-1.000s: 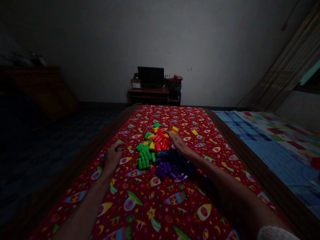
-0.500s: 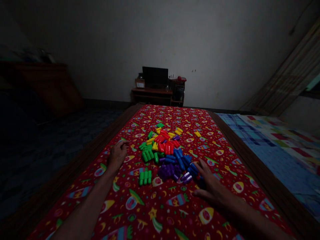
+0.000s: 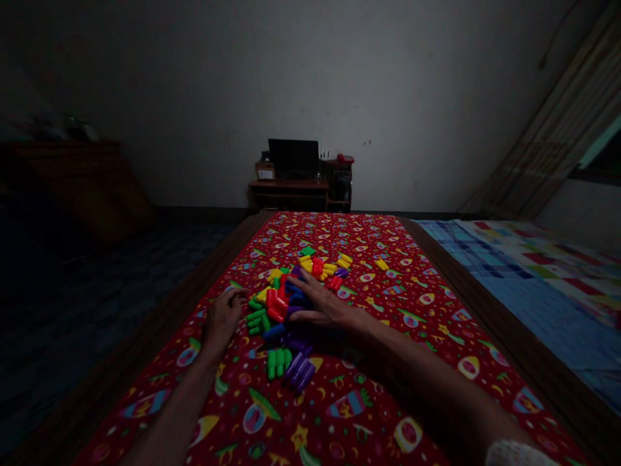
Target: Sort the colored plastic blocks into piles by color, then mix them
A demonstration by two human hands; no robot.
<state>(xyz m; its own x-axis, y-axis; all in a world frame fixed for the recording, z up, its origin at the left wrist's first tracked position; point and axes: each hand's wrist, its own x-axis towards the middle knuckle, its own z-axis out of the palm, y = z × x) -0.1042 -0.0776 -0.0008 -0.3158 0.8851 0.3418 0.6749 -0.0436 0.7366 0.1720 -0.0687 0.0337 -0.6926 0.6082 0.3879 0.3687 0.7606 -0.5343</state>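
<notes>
Reaching in from the right, my right hand [image 3: 324, 305] lies over the plastic toy pieces with fingers stretched out and thumb apart, against the blue pieces [image 3: 297, 299]. Part of the pile is hidden beneath it. My left hand [image 3: 225, 317] rests on the cloth at the pile's left side, fingers loosely bent and holding nothing, close to some green pieces [image 3: 256, 320]. Between the hands lie red pieces [image 3: 276, 305]. Nearer to me are a green joined piece [image 3: 279, 364] and purple pieces [image 3: 299, 371]. Yellow pieces [image 3: 330, 268] lie at the pile's far side.
The pile sits on a red patterned cloth [image 3: 359, 404] with brown borders. A lone yellow piece [image 3: 382, 265] lies off to the right. Beyond stand a desk with a monitor [image 3: 294, 158] and, at left, a wooden cabinet [image 3: 82, 194]. Patchwork bedding [image 3: 509, 291] covers the right side.
My right hand has swept left across the pile, and the blue, purple and red pieces have shifted left with it. The left hand stays beside the pile. The view has tilted slightly.
</notes>
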